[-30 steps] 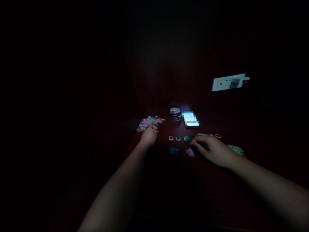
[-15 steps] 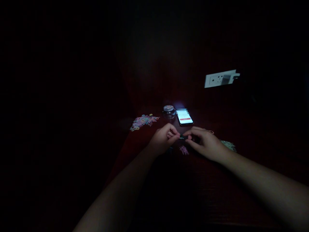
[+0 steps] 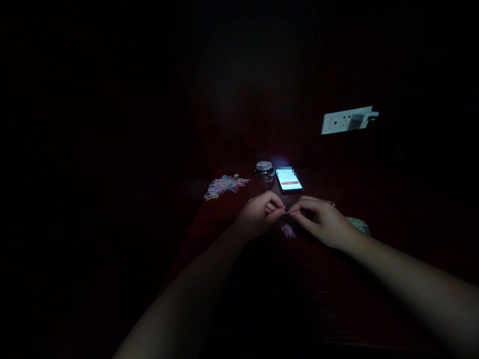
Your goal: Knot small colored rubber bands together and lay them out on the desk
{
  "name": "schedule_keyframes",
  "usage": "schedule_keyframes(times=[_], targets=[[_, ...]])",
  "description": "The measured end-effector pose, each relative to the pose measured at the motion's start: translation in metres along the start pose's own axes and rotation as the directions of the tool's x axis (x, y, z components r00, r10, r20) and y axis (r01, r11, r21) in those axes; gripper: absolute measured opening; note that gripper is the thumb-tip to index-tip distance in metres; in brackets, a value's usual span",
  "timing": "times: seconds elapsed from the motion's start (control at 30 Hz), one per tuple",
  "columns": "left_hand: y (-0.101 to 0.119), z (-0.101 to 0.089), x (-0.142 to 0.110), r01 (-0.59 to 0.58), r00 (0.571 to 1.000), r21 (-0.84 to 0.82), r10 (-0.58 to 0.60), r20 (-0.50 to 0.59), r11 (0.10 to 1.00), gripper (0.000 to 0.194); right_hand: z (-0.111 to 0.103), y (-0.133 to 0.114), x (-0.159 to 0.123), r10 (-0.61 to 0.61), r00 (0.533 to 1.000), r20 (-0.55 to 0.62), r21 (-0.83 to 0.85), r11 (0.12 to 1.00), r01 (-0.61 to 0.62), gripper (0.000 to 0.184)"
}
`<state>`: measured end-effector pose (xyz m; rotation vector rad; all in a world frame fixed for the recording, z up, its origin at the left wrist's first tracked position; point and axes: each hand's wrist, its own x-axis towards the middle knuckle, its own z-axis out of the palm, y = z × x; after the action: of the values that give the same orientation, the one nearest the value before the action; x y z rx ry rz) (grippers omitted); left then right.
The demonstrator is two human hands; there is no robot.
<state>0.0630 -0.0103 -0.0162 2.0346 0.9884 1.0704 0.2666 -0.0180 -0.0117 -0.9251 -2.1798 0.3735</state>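
My left hand (image 3: pixel 260 214) and my right hand (image 3: pixel 324 222) meet fingertip to fingertip just above the table, both pinched closed. Stretched between them is a thin, small rubber band (image 3: pixel 287 213), mostly covered by the fingers and too dim for its colour to be sure. Just below the fingertips lies a little heap of pink-purple rubber bands (image 3: pixel 288 230). Pale green rubber bands (image 3: pixel 358 225) are piled beyond my right wrist, partly hidden by it. A larger mixed-colour pile of rubber bands (image 3: pixel 226 187) spreads to the left of my left hand.
Behind my hands stand a clear round jar (image 3: pixel 265 172) with a lid and a phone (image 3: pixel 289 179) with its screen lit. A white socket panel (image 3: pixel 348 120) with a plug is on the wall at right. The dark red table (image 3: pixel 337 299) fades into shadow.
The fingertips have drawn closer together; the dark green bit seen between them earlier no longer shows, only a thin strand. The whole view has shifted slightly.
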Motion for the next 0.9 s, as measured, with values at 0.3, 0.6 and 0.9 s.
schedule_keyframes(times=[0.3,0.6,0.9], targets=[[-0.0025,-0.0019,-0.0028,-0.013,1.000,0.046,0.012,0.025,0.999,0.016,0.0019,0.0035,-0.0005,0.040,0.999,-0.025,0.017,0.999,-0.040,0.017],[-0.0047,-0.0010,-0.0021,-0.024,0.999,0.082,0.022,0.029,0.996,0.016,0.0019,0.0048,-0.0010,0.041,0.999,-0.017,0.035,0.999,-0.041,0.016],[-0.0045,-0.0011,-0.0035,0.039,0.989,0.055,-0.046,0.138,0.998,0.020,-0.0003,0.0001,0.0004,0.053,0.999,0.007,-0.001,0.999,-0.053,0.015]])
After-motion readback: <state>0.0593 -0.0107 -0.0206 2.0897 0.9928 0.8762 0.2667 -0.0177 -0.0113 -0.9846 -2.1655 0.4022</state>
